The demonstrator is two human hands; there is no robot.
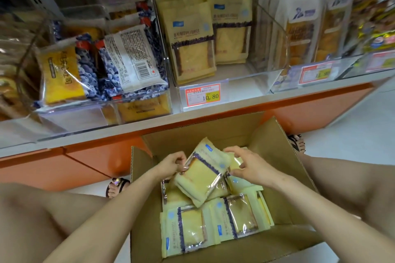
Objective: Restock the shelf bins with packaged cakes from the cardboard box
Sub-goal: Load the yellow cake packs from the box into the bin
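Observation:
An open cardboard box [284,168] sits on the floor between my knees, holding several pale yellow cake packs [186,228]. One cake pack [203,174] is tilted above the others. My left hand [173,163] pinches its left edge and my right hand [250,166] grips its right edge. Above the box, a clear shelf bin [252,79] holds upright packs of the same yellow cake [192,42].
A clear bin [70,113] at left holds blue-patterned cake packs. A bin [320,38] at right holds white-wrapped cakes. A price tag [203,95] reads 10.80. The orange shelf base [320,109] runs behind the box. Sandalled feet flank the box.

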